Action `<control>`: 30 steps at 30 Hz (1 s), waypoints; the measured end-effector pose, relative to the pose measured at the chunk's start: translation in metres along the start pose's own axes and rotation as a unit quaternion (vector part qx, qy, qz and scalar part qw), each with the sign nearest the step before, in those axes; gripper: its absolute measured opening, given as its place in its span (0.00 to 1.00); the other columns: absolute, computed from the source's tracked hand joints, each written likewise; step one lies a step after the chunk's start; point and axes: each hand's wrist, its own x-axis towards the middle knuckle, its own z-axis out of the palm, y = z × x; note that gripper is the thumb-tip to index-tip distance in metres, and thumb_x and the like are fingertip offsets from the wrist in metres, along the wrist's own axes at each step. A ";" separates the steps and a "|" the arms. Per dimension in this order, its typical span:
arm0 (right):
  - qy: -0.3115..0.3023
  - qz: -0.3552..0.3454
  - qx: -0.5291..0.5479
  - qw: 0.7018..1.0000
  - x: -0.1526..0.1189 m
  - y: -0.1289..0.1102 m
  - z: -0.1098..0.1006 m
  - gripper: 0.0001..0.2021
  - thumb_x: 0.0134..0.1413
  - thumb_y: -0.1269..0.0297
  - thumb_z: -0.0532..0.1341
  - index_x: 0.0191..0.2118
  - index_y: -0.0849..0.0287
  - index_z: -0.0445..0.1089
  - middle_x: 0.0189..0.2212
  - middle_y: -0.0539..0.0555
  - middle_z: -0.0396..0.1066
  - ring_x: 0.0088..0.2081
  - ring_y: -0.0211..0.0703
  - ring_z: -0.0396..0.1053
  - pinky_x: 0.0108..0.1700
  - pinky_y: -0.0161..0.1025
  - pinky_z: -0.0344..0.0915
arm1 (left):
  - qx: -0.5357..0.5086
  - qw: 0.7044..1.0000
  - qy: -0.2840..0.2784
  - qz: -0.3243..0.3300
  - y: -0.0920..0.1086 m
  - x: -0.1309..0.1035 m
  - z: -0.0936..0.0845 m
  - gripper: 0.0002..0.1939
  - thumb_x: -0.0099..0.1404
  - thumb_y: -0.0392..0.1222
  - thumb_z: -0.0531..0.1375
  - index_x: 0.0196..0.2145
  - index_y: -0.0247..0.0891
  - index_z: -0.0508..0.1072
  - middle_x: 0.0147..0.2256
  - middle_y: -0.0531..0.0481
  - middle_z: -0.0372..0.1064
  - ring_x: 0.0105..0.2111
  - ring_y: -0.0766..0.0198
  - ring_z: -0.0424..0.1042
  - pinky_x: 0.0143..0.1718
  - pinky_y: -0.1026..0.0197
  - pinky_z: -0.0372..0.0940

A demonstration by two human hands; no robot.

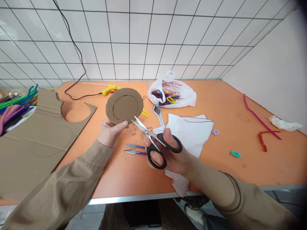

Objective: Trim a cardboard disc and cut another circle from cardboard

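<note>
1. Our left hand [109, 134] pinches a cardboard disc [124, 107], thumb on its face at 6 o'clock, fingers behind. The disc is held up over the orange table [220, 108]. Clock directions below start from it.
2. Our right hand [176, 158] is curled through the black loops of the scissors [146, 131]. The blades are parted, tips at the disc's 5 o'clock rim; we cannot tell whether they touch.
3. At 11, a yellow glue gun [109, 89] is partly blocked by the disc.
4. Between 2 and 3, a white bag [188, 95] holds tangled thread.
5. At 3, far off, is a tissue [285, 124]; nearer to us, a pink strip [263, 123] crosses a red strip [262, 143].
6. At 4, our right hand covers part of a white cloth [189, 131]; farther out lies a green ring [235, 154].
7. Between 5 and 6 are snips [130, 151], handle ends hidden by our right hand.
8. At 8, a cardboard sheet [28, 163]; at 9, a colourful bundle [14, 116] rests on it.
</note>
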 end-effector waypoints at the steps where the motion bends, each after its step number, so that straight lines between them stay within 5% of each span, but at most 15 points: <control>1: -0.003 -0.002 0.001 1.000 0.000 0.000 0.001 0.30 0.50 0.35 0.58 0.39 0.62 0.68 0.15 0.46 0.64 0.17 0.31 0.55 0.20 0.31 0.45 | -0.003 1.000 -0.001 -0.005 0.000 0.000 0.001 0.15 0.33 0.35 0.76 0.23 0.38 0.80 0.26 0.51 0.77 0.28 0.64 0.74 0.27 0.64 0.72; 9: -0.015 0.001 0.024 1.000 0.002 0.001 0.005 0.27 0.50 0.37 0.59 0.35 0.61 0.68 0.15 0.45 0.64 0.16 0.30 0.53 0.19 0.30 0.42 | 0.000 1.000 -0.014 0.009 -0.002 -0.001 0.000 0.15 0.34 0.36 0.76 0.24 0.37 0.80 0.26 0.51 0.77 0.27 0.65 0.74 0.28 0.64 0.72; 22: -0.012 0.013 0.069 0.997 0.002 0.002 0.003 0.27 0.52 0.38 0.59 0.39 0.62 0.69 0.17 0.45 0.66 0.15 0.28 0.50 0.22 0.30 0.53 | -0.005 1.000 0.006 0.013 -0.007 0.002 -0.002 0.15 0.35 0.34 0.75 0.24 0.36 0.79 0.25 0.50 0.77 0.28 0.64 0.74 0.31 0.62 0.70; 30: -0.001 0.014 0.060 0.998 0.001 0.003 0.001 0.28 0.51 0.37 0.58 0.38 0.61 0.69 0.16 0.45 0.65 0.15 0.28 0.49 0.20 0.30 0.47 | -0.003 1.000 -0.007 0.016 -0.007 0.002 -0.003 0.13 0.37 0.33 0.74 0.24 0.36 0.78 0.25 0.50 0.76 0.28 0.64 0.74 0.31 0.61 0.69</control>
